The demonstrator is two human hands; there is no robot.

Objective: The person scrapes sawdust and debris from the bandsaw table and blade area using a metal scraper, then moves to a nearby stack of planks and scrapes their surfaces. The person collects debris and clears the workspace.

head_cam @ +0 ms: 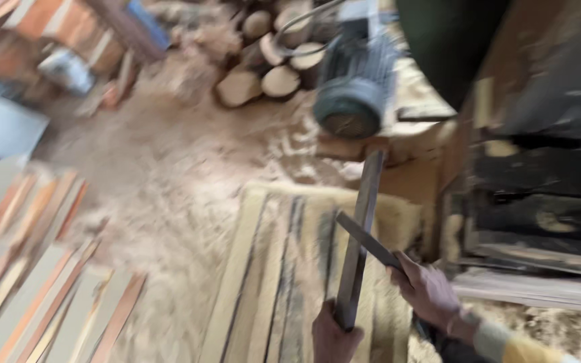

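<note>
left hand (334,336) is closed round the foot of a long dark wood strip (360,235), standing up over the slat pallet (270,269). right hand (428,292) clamps a shorter strip (368,240) crossing it. both look thin; crossed, one could slip or snap.

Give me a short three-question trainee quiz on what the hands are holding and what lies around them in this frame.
1. True or false: the left hand grips the lower end of the long grey strip.
2. What does the right hand hold? A) a short dark strip B) a hammer C) a log
3. What covers the floor around the motor?

Key: 1 true. 2 A. 3 Sawdust, with cut logs stacked behind and a pallet of slats under the hands.
</note>
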